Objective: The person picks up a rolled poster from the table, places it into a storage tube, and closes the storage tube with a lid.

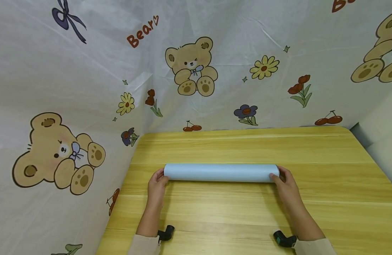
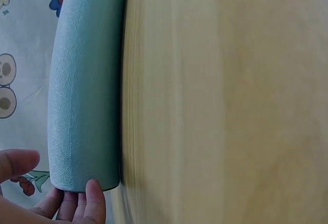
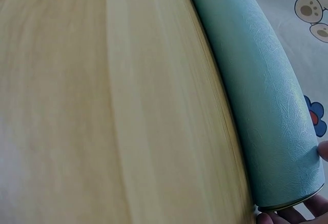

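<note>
The pale blue roll (image 1: 221,173) lay flat across the wooden table (image 1: 247,212), spanning between both hands. It looked light and fairly stiff, with a textured, grippy skin, and seemed best taken at its open ends. The left hand (image 1: 156,184) curled its fingers (image 2: 95,201) around one end, and the right hand (image 1: 286,184) cupped the other. Beyond the knuckles hung a bear-print cloth (image 1: 87,88); nothing blocked the roll.

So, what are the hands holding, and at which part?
A light blue roll lying on the table. The left hand holds its left end, the right hand its right end.
</note>
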A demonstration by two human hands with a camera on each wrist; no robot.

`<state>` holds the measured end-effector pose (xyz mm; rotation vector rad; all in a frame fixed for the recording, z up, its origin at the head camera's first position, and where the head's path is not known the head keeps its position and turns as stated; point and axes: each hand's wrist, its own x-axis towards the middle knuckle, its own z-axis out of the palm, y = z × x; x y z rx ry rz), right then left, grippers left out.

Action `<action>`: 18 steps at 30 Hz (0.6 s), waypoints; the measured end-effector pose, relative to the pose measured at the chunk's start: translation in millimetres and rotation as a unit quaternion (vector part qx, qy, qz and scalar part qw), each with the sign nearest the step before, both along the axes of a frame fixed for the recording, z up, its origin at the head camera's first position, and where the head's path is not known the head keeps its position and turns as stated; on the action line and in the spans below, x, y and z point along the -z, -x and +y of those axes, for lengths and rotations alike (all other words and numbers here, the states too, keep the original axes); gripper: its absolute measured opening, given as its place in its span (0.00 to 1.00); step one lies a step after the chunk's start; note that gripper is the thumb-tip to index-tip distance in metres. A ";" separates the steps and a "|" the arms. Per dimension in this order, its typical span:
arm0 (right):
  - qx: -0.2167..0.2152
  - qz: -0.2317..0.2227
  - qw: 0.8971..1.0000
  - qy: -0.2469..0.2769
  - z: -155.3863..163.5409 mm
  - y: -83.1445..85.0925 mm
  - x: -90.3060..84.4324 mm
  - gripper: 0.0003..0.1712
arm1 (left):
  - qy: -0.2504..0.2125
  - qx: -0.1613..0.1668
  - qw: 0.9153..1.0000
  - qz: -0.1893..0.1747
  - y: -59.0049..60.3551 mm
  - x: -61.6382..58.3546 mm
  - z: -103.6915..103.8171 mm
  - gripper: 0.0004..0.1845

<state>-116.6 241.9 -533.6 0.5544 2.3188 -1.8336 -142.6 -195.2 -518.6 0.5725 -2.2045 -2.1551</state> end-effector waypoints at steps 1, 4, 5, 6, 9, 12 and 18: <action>0.001 0.000 1.000 0.002 0.0 -0.1 0.0 0.43 | -0.001 0.000 1.000 0.000 -0.3 0.0 0.1 0.28; 0.006 0.004 1.000 0.006 -0.4 -0.4 -0.7 0.43 | -0.004 0.000 1.000 0.000 -0.5 0.3 0.2 0.28; 0.008 0.005 1.000 0.007 -0.6 -0.6 -1.2 0.43 | -0.004 -0.001 1.000 0.000 -0.3 0.6 0.1 0.28; 0.009 0.005 1.000 0.010 -0.6 -0.6 -1.1 0.43 | -0.005 0.000 1.000 0.000 -0.2 0.6 0.1 0.28; 0.014 0.008 1.000 0.014 -0.5 -0.6 -1.6 0.43 | -0.008 0.000 1.000 0.000 -0.2 0.4 0.2 0.28; 0.014 0.010 1.000 0.015 -0.6 -1.1 -2.7 0.43 | -0.007 0.000 1.000 0.000 -0.3 0.1 0.0 0.29; 0.019 0.012 1.000 0.017 -0.3 -0.7 -4.4 0.44 | -0.001 -0.002 1.000 -0.001 0.3 1.2 -1.5 0.29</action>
